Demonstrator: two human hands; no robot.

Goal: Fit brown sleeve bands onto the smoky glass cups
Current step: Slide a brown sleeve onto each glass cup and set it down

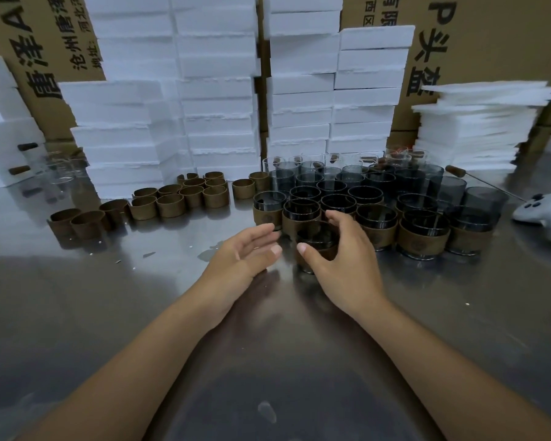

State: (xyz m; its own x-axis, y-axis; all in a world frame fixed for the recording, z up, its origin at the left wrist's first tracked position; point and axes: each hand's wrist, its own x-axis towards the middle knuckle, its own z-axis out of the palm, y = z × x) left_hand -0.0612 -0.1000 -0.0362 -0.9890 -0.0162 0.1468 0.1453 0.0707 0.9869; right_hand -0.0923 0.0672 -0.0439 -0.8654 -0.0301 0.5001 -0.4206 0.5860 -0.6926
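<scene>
Work surface: grey brushed-steel table (109, 313), filling the lower half of the frame, with two bare forearms stretched across it.

Left hand (252, 249): centre of the frame, palm turned to the right, fingers straight and loosely spread, holding nothing.

Right hand (344, 262): just right of centre, arched round one smoky glass cup wearing a brown sleeve band (318, 241). The thumb lies at the cup's near side and the fingers curve over its far rim — whether they actually press the glass cannot be told. This cup stands on the table at the front of the cup cluster, just beside the left fingertips.

Smoky dark glass cups (376, 198): packed cluster, right of centre, with the nearest rows banded in brown and the rear rows bare.

Loose brown sleeve bands (178, 202): upright rings in rows, left of centre, beside the cluster.

Backdrop: stacked white foam boxes (217, 90) across the top, brown cardboard cartons with black print (490, 43) behind them, and a pile of thin white foam sheets (471, 128) at upper right.

Right edge: white game-style controller (541, 214) — lying on the table.
</scene>
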